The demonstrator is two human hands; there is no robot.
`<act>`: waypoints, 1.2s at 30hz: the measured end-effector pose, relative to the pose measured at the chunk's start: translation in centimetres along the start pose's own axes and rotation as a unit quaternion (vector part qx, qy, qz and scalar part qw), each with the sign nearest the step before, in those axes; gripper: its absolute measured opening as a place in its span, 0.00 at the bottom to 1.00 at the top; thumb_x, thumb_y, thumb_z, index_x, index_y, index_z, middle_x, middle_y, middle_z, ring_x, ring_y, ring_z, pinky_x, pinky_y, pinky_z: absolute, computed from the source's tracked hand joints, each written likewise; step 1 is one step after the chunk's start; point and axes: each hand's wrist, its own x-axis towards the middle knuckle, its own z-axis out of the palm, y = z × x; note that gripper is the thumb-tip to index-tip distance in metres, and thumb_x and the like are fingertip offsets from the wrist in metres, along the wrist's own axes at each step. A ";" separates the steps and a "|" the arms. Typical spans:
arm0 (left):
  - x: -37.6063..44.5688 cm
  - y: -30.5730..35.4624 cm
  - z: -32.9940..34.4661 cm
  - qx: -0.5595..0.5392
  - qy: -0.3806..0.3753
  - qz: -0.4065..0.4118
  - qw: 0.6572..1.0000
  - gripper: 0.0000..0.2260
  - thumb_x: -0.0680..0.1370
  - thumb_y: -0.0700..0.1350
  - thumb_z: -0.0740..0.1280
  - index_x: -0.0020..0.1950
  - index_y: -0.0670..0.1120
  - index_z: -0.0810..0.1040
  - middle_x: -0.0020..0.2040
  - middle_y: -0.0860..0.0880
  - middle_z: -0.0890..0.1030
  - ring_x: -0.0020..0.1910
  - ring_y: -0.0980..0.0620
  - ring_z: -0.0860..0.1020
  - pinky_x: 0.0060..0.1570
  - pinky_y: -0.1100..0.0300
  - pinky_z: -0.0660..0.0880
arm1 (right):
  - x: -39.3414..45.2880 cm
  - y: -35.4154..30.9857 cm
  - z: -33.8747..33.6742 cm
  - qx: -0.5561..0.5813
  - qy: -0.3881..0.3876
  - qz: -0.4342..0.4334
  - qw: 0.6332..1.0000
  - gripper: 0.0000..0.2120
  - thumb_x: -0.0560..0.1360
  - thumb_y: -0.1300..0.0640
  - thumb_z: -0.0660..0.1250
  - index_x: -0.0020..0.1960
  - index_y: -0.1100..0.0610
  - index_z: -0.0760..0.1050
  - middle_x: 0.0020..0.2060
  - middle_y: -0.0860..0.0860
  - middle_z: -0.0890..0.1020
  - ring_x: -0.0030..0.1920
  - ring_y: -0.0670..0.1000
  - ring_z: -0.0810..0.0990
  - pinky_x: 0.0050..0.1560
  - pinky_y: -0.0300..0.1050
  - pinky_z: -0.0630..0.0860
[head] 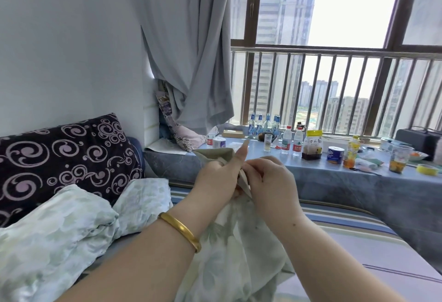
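Left hand (216, 181), at frame centre: lower fingers curled round a bunched corner of the leaf-print cloth (229, 258), index finger straight and pointing to 12 o'clock. Right hand (270, 182), just beside it at 3 o'clock: fingers bent, tips pinching the cloth's folded edge between the two hands.

Cloth: thin, soft, pale green with a faded leaf pattern. It rises to an olive-toned point at 11 o'clock of the left hand and hangs in loose folds toward 6 o'clock, over the bed (358, 234).

Bed: flat sheet in blue, lilac and tan stripes.

Curtain (191, 50), 12 o'clock: matte grey, falling in heavy drapes.

Cushion (59, 158), 9 o'clock: dark plush with a lilac scroll pattern.

Quilt (47, 230), 8 o'clock: crumpled, in a similar pale leaf print.

Surface (323, 182), 2 o'clock: window ledge under mottled blue cloth. It carries clear plastic bottles (298, 143) with red caps, a yellow-lidded jar (313, 146) and a cylindrical paper roll (335, 155).

Bangle (181, 230), left wrist: smooth, rounded gold band.
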 end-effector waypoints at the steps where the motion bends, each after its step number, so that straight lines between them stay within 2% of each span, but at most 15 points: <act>1: 0.0 -0.1 0.1 -0.018 -0.003 -0.008 1.000 0.26 0.69 0.70 0.68 0.29 0.48 0.76 0.23 0.53 0.76 0.24 0.53 0.74 0.27 0.63 0.67 | -0.2 0.1 0.0 0.001 0.013 -0.022 1.000 0.08 0.78 0.61 0.68 0.47 0.60 0.86 0.41 0.48 0.77 0.36 0.39 0.73 0.41 0.21 0.65; 3: 0.0 -0.1 0.2 -0.069 -0.011 -0.031 0.997 0.20 0.73 0.61 0.72 0.32 0.47 0.77 0.24 0.52 0.76 0.23 0.53 0.74 0.25 0.65 0.68 | -0.4 0.2 0.0 -0.002 0.025 -0.038 0.999 0.07 0.77 0.63 0.68 0.48 0.60 0.86 0.42 0.49 0.77 0.36 0.40 0.73 0.42 0.20 0.65; 6: -0.1 -0.1 0.3 -0.165 -0.027 -0.072 0.983 0.14 0.76 0.54 0.72 0.37 0.46 0.79 0.28 0.49 0.77 0.25 0.52 0.73 0.26 0.63 0.69 | 0.0 0.3 -0.4 0.011 0.009 -0.026 1.000 0.06 0.76 0.61 0.70 0.49 0.57 0.86 0.41 0.45 0.78 0.41 0.47 0.77 0.44 0.22 0.67; 10: -0.2 0.2 0.4 -0.224 -0.012 -0.108 0.968 0.08 0.80 0.46 0.68 0.41 0.46 0.80 0.28 0.50 0.76 0.20 0.57 0.72 0.21 0.67 0.68 | -0.1 0.4 -0.7 0.034 -0.013 -0.020 0.999 0.04 0.74 0.59 0.73 0.48 0.55 0.86 0.40 0.39 0.77 0.40 0.39 0.78 0.44 0.24 0.69; 15: 0.3 -0.2 0.5 -0.223 -0.007 -0.131 0.966 0.04 0.79 0.42 0.67 0.46 0.43 0.79 0.31 0.48 0.75 0.24 0.55 0.70 0.20 0.67 0.66 | -0.3 0.7 -0.9 0.061 -0.027 0.002 0.998 0.05 0.73 0.57 0.75 0.48 0.53 0.87 0.41 0.40 0.80 0.41 0.39 0.80 0.45 0.27 0.72; 19: 0.5 -0.8 0.6 -0.227 -0.008 -0.137 0.964 0.05 0.79 0.42 0.69 0.44 0.43 0.78 0.30 0.48 0.74 0.23 0.56 0.68 0.18 0.67 0.63 | -0.5 1.0 -1.5 0.081 -0.053 0.009 0.995 0.07 0.72 0.57 0.75 0.50 0.53 0.86 0.45 0.45 0.82 0.43 0.40 0.81 0.46 0.26 0.73; 23: 0.4 -1.0 0.3 -0.213 -0.005 -0.108 0.971 0.07 0.78 0.41 0.71 0.41 0.42 0.77 0.30 0.45 0.75 0.24 0.53 0.70 0.19 0.65 0.64 | -0.1 0.7 -2.2 0.086 -0.107 0.023 0.990 0.09 0.74 0.55 0.73 0.53 0.51 0.85 0.46 0.42 0.82 0.45 0.35 0.79 0.48 0.24 0.71; 25: 0.1 -0.7 0.1 -0.184 -0.015 -0.077 0.980 0.07 0.76 0.39 0.71 0.39 0.42 0.78 0.28 0.45 0.78 0.23 0.52 0.74 0.20 0.66 0.67 | 0.3 0.5 -2.7 0.063 -0.136 0.025 0.988 0.09 0.75 0.52 0.72 0.53 0.49 0.85 0.46 0.42 0.82 0.46 0.38 0.80 0.47 0.26 0.72; 27: -0.1 -0.4 0.2 -0.149 -0.029 -0.050 0.987 0.06 0.78 0.39 0.69 0.41 0.42 0.80 0.29 0.45 0.80 0.25 0.51 0.78 0.26 0.62 0.75 | 0.7 0.3 -3.1 0.031 -0.136 0.013 0.990 0.08 0.75 0.49 0.71 0.50 0.49 0.86 0.42 0.44 0.84 0.43 0.41 0.80 0.46 0.31 0.73; 29: -0.1 -0.1 0.2 -0.131 -0.043 -0.019 0.990 0.08 0.81 0.43 0.66 0.46 0.41 0.81 0.38 0.40 0.81 0.38 0.44 0.80 0.44 0.48 0.81 | 1.1 0.2 -3.3 -0.005 -0.103 -0.029 0.994 0.09 0.75 0.49 0.70 0.46 0.51 0.87 0.38 0.45 0.84 0.40 0.43 0.79 0.45 0.35 0.73; 31: -0.3 0.4 0.2 -0.137 -0.045 0.007 0.989 0.10 0.81 0.47 0.65 0.48 0.40 0.80 0.44 0.37 0.81 0.45 0.39 0.80 0.56 0.38 0.77 | 1.2 0.0 -3.2 0.000 -0.064 -0.077 0.995 0.09 0.76 0.51 0.70 0.44 0.54 0.87 0.35 0.45 0.82 0.39 0.44 0.78 0.44 0.36 0.73; 33: -0.4 0.8 0.4 -0.101 -0.034 0.035 0.994 0.15 0.78 0.52 0.66 0.47 0.40 0.79 0.46 0.37 0.82 0.50 0.37 0.81 0.58 0.35 0.76 | 1.1 -0.1 -3.0 0.066 -0.025 -0.069 0.995 0.09 0.77 0.54 0.70 0.42 0.56 0.87 0.33 0.44 0.80 0.36 0.42 0.78 0.41 0.33 0.72; 36: -0.6 0.8 0.8 -0.074 -0.013 0.045 0.996 0.23 0.73 0.60 0.67 0.50 0.40 0.80 0.49 0.38 0.84 0.53 0.36 0.82 0.57 0.37 0.77 | 0.0 -0.8 -2.1 0.197 0.017 0.035 0.980 0.10 0.76 0.54 0.71 0.38 0.54 0.86 0.31 0.46 0.81 0.34 0.39 0.77 0.40 0.31 0.72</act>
